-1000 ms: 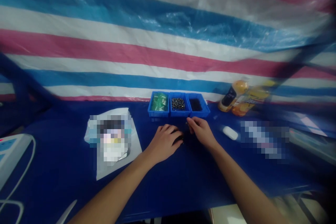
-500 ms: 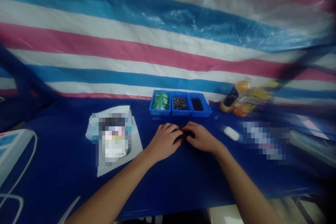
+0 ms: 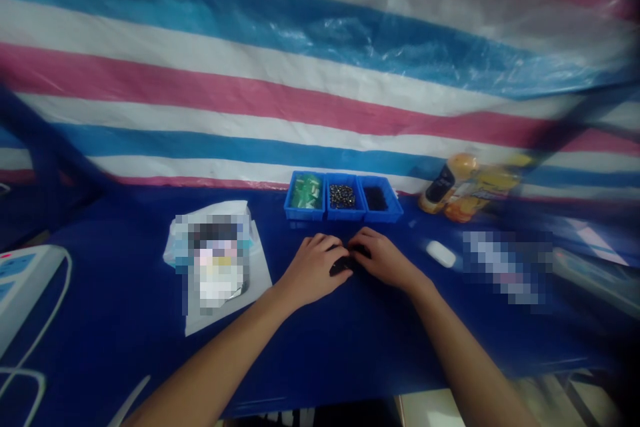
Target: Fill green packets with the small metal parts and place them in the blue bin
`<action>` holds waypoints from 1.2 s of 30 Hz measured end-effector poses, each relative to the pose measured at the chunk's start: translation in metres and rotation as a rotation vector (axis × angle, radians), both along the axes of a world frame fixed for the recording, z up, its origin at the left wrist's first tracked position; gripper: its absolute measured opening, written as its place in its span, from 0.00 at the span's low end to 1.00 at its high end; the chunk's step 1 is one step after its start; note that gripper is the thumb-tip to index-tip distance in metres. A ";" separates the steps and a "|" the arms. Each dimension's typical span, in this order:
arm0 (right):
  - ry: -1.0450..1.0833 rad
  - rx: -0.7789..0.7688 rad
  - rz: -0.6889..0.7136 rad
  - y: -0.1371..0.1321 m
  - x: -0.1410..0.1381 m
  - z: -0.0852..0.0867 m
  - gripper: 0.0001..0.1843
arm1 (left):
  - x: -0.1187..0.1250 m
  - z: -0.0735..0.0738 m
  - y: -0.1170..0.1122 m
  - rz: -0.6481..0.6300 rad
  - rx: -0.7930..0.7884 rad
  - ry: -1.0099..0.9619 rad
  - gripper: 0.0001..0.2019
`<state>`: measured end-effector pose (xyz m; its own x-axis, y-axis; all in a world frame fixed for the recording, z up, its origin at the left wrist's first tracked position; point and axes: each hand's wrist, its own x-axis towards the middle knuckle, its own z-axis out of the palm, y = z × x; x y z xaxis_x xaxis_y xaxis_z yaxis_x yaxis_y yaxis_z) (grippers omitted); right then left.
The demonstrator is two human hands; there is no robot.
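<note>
Both my hands rest on the blue table (image 3: 120, 293), close together in front of three small blue bins. My left hand (image 3: 313, 268) is curled over a small black object (image 3: 341, 265) that shows between the two hands. My right hand (image 3: 383, 260) has its fingers bent down onto the same black object from the right. What the object is cannot be made out. The left bin (image 3: 304, 195) holds green pieces, the middle bin (image 3: 343, 197) small metal parts, the right bin (image 3: 379, 199) dark parts.
A white sheet with a blurred packet (image 3: 215, 265) lies to the left. A white oval item (image 3: 441, 253) and orange-yellow bottles (image 3: 463, 187) are at the right. A white device with a cable (image 3: 23, 293) sits at the far left. A striped plastic sheet (image 3: 300, 67) hangs behind.
My right hand came down from a raised pinch near the bins to meet my left hand over the black object. The left hand barely moved.
</note>
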<state>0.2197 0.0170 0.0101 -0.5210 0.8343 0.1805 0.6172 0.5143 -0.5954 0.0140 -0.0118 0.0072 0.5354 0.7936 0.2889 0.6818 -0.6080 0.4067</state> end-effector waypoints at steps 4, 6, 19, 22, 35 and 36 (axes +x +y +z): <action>0.055 0.022 -0.079 0.002 0.000 -0.001 0.09 | 0.000 0.002 -0.001 0.007 -0.007 -0.004 0.16; 0.101 0.041 -0.126 0.002 -0.001 0.001 0.09 | 0.000 0.003 -0.002 0.008 -0.009 -0.002 0.16; 0.423 0.172 -0.274 -0.003 -0.004 0.012 0.09 | -0.001 0.010 -0.004 -0.010 -0.023 0.005 0.21; 0.477 0.137 -0.343 -0.004 -0.001 0.010 0.10 | -0.001 0.009 -0.004 -0.019 -0.020 0.005 0.22; 1.175 -0.800 -0.255 0.004 -0.008 0.016 0.24 | -0.001 0.007 -0.002 -0.003 0.026 -0.030 0.17; 1.201 -0.837 -0.240 0.003 -0.008 0.018 0.24 | -0.001 0.008 -0.002 -0.006 0.026 -0.030 0.17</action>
